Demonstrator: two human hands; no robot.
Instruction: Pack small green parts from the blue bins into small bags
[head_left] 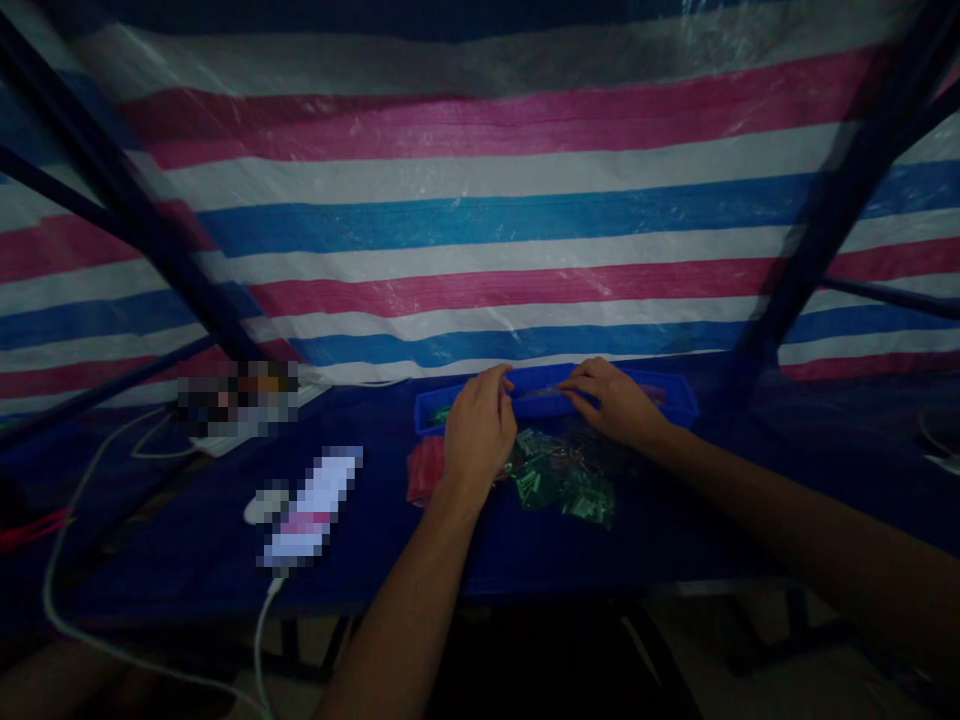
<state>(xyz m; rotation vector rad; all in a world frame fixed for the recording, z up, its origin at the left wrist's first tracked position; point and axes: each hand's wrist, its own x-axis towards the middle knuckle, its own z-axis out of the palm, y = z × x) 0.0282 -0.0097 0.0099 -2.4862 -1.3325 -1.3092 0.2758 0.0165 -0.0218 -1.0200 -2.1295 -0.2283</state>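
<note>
A long blue plastic tray (541, 408) lies crosswise on the dark blue table, with small items at its ends. My left hand (480, 425) reaches over its left part, fingers bent and pressed together; what they hold, if anything, is hidden. Over the right part is my right hand (611, 402), its thumb and fingers drawn into a pinch near a thin, faint strip. Whatever sits in that pinch is too small to name. In front of the tray are small clear bags with green and whitish pieces (589, 495). A red, flat-looking bundle (425, 470) lies beside my left wrist.
To the left lie a blurred-out phone (313, 508) on a white cable (262, 630), a round white object (265, 506) and a white power strip (247, 425). A striped plastic sheet (510, 220) hangs behind the table, between dark slanted metal posts (817, 230).
</note>
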